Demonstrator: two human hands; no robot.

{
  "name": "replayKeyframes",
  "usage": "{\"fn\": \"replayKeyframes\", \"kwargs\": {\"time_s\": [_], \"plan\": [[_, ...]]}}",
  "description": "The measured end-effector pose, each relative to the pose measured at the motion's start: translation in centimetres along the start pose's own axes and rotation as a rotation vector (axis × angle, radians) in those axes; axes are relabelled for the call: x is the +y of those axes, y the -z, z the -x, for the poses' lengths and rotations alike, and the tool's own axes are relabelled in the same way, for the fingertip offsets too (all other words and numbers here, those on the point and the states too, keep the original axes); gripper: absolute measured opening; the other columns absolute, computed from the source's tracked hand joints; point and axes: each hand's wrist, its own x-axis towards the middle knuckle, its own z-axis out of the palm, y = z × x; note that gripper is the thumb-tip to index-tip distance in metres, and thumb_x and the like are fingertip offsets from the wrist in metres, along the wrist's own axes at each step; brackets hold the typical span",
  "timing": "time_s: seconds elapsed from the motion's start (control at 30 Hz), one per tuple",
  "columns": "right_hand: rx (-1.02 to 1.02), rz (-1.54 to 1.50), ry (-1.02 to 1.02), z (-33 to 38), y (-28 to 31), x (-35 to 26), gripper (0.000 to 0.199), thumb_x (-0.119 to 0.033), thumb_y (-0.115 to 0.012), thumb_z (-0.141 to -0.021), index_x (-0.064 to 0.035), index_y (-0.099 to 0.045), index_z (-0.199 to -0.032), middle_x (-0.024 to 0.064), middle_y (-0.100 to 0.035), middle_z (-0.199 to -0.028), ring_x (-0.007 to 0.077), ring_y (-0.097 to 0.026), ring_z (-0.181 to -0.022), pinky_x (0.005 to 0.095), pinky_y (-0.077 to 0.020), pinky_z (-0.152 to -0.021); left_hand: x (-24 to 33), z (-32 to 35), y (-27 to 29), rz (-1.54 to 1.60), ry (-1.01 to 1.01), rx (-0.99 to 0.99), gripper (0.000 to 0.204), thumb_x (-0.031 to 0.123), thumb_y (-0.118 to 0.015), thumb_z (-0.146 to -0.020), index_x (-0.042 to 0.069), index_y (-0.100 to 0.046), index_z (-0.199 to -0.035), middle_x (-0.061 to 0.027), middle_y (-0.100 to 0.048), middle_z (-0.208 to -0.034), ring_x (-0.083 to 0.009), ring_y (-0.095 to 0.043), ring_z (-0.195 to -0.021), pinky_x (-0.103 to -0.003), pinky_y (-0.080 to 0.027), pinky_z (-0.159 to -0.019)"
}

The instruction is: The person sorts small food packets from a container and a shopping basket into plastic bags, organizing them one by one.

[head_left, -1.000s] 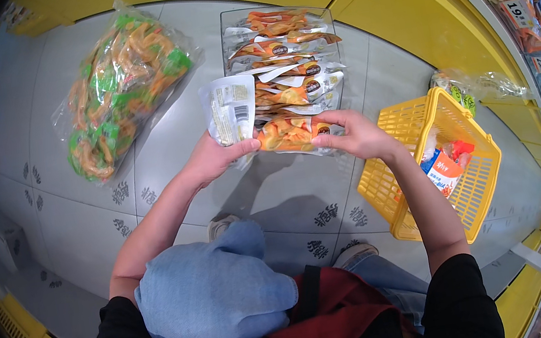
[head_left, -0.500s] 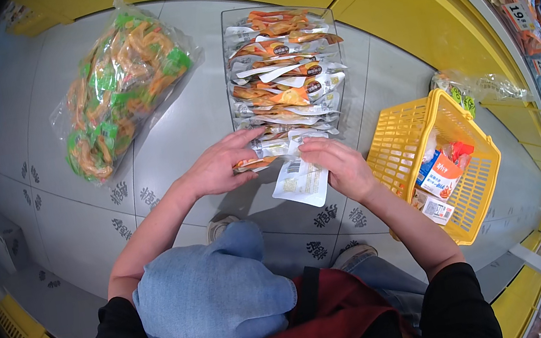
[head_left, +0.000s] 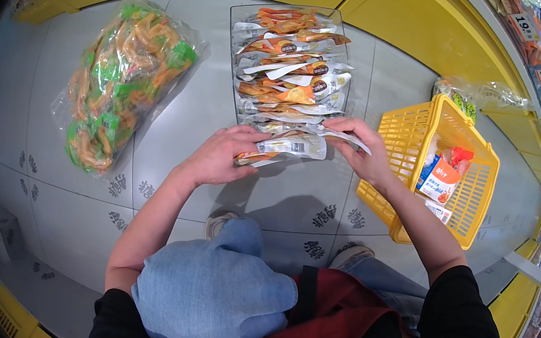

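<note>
A clear box (head_left: 234, 69) on the floor in front of me holds a row of snack packets (head_left: 298, 70), orange and white, standing on edge. At its near end my left hand (head_left: 223, 156) is closed on the front packets (head_left: 281, 148), fingers behind and thumb in front. My right hand (head_left: 365, 155), at the near right corner of the box, pinches a white-backed snack packet (head_left: 348, 136), seen nearly edge-on. The box's near wall is hidden by packets and hands.
To the left lies a large transparent bag (head_left: 130, 74) of orange and green snack packs. A yellow basket (head_left: 396, 143) with a few packages stands at the right. Yellow shelf bases (head_left: 429, 12) border the floor, and hanging packages (head_left: 521, 19) line the far right.
My right hand has moved right and slightly up, tilting the white packet from facing up to nearly edge-on beside the row. My left hand stays on the front packets.
</note>
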Motion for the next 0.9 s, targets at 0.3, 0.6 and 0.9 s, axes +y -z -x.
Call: {"fn": "replayKeyframes", "kwargs": {"time_s": [0.3,0.6,0.9], "plan": [[-0.134,0.153,0.161,-0.4,0.7,-1.2,0.038,0.013,-0.066,-0.073,-0.0019,-0.062,-0.108,0.0128,-0.067,-0.115,0.0290,-0.065,-0.107,0.0349,-0.0519,-0.090,0.5,-0.1,0.0,0.035,0.027,-0.004,0.024,0.018,-0.076,-0.076,0.009,-0.068,-0.097,-0.0008,-0.051,-0.144,-0.0251,-0.043,-0.133,-0.045,-0.034,-0.108],[-0.197,0.878,0.231,-1.8,-2.9,-1.9,0.018,-0.003,-0.056,-0.078,-0.0042,-0.057,-0.096,0.0094,-0.060,-0.094,0.0270,-0.061,-0.092,0.0382,-0.0541,-0.075,0.5,0.4,-0.1,-0.057,-0.014,0.023,0.024,0.011,-0.075,-0.071,0.011,-0.066,-0.092,0.0002,-0.053,-0.143,-0.0268,-0.044,-0.132,-0.044,-0.036,-0.104],[-0.137,0.929,0.360,-3.4,-5.0,0.3,0.021,-0.007,-0.060,-0.076,-0.0066,-0.060,-0.097,0.0057,-0.057,-0.095,0.0229,-0.057,-0.098,0.0351,-0.0474,-0.082,0.3,0.7,-0.7,-0.122,-0.005,0.071,0.026,0.011,-0.075,-0.071,0.012,-0.066,-0.096,-0.0016,-0.055,-0.140,-0.0319,-0.048,-0.129,-0.046,-0.038,-0.106]]}}
